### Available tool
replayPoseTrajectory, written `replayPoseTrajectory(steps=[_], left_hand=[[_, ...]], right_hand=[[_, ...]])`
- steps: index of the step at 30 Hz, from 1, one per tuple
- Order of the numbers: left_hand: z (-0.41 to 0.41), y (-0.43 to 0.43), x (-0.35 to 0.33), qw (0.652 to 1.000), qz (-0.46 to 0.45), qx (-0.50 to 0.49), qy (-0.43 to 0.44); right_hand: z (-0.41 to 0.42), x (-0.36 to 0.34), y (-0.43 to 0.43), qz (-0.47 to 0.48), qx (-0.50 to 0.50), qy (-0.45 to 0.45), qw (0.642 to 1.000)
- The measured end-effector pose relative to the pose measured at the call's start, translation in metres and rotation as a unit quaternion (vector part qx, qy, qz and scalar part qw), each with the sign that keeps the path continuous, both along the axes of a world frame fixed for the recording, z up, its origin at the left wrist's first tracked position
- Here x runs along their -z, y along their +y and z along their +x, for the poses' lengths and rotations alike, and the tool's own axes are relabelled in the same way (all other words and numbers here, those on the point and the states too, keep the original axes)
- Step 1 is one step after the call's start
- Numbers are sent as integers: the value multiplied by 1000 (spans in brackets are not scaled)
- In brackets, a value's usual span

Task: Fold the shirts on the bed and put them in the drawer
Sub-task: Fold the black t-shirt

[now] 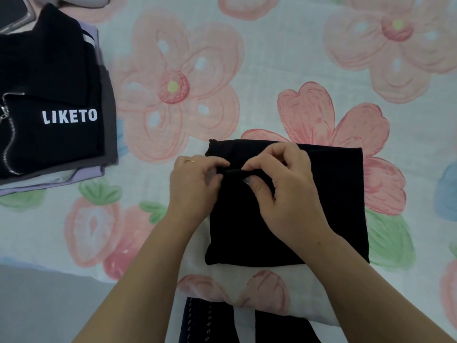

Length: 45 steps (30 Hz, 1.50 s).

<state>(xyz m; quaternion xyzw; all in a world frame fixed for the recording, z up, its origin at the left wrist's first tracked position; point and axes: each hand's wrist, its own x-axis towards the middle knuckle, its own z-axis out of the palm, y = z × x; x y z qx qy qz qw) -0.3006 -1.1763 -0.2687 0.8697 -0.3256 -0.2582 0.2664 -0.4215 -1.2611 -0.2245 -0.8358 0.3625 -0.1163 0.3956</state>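
A plain black shirt [341, 194] lies folded into a rectangle on the flowered bed sheet [247, 70], near the bed's front edge. Both hands rest on its upper left part. My left hand [195, 184] and my right hand [284, 184] pinch a small rolled edge of the black fabric between fingers and thumbs. At the left sits a stack of folded shirts [49, 107], topped by a black zippered one printed LIKETO, with grey and lilac ones beneath.
A phone in a clear case [12, 13] lies at the top left corner beside the stack. The bed's front edge and grey floor [37, 305] show at bottom left. Dark patterned clothing [205, 320] hangs at the bottom centre.
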Motion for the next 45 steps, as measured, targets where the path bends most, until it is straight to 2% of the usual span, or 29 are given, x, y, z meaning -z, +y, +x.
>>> replayPoseTrajectory(steps=[1, 2, 3, 4, 5, 6, 7, 9, 11, 13, 15, 16, 17, 18, 19, 21, 23, 25, 28, 33, 36, 38, 41, 43, 45], left_hand=[[0, 4, -2, 1000, -16, -17, -12], [0, 7, -5, 996, -58, -54, 47], [0, 9, -10, 975, -114, -96, 165], [0, 10, -14, 938, -154, -130, 281], [-2, 10, -14, 911, -168, -144, 348], [-5, 9, -13, 909, -155, -137, 361], [-8, 7, -9, 928, -123, -122, 329], [-11, 2, -1, 973, -50, -123, 187], [-14, -3, -2, 980, -23, -176, 85], [-21, -4, -6, 981, -43, -170, -85], [-46, -9, -7, 970, -126, -34, -203], [-61, -10, -4, 961, -149, 62, -223], [-72, -10, 1, 954, -133, 149, -222], [-76, -9, 9, 954, -77, 199, -212], [-72, -6, 19, 958, -6, 210, -193], [-52, 5, 38, 966, 103, 164, -169], [-35, 18, 48, 971, 134, 107, -168], [-34, 23, 39, 984, 119, 43, -123], [-54, 22, 20, 993, 42, -83, -68], [-80, -1, 9, 973, 91, -209, 45], [-73, -10, 13, 963, 90, -232, 106], [-63, -8, 13, 947, 41, -235, 213], [-44, 4, 0, 877, -71, -229, 417], [-22, 17, -14, 849, -129, -223, 461], [10, 34, -35, 853, -182, -222, 435]], right_hand=[[5, 0, 0, -9, 5, 0, 1000], [10, 1, -1, -15, 11, 0, 1000], [16, 4, -2, -19, 17, 2, 1000], [22, 9, -4, -26, 24, 10, 999], [28, 15, -6, -33, 31, 26, 999], [34, 21, -10, -36, 36, 51, 997], [39, 28, -13, -35, 37, 80, 996], [43, 39, -19, -44, 46, 122, 990], [36, 42, -24, -60, 104, 128, 984], [16, 39, -23, -111, 187, 80, 973], [-9, 39, -17, -149, 197, 24, 969], [-21, 42, -14, -141, 168, 8, 976], [-34, 48, -10, -118, 121, 14, 985], [-45, 55, -7, -102, 65, 50, 991], [-55, 63, -7, -113, 12, 109, 988], [-76, 80, -14, -174, -44, 212, 961], [-92, 87, -25, -181, -5, 251, 951], [-105, 84, -34, -134, 89, 263, 951], [-114, 71, -36, -30, 233, 208, 950], [-109, 57, -41, 123, 339, 182, 915], [-104, 49, -50, 234, 306, 157, 909], [-101, 41, -51, 262, 266, 131, 918], [-95, 23, -47, 238, 243, 81, 937], [-83, 4, -40, 228, 233, 27, 945], [-56, -15, -28, 258, 217, -44, 940]])
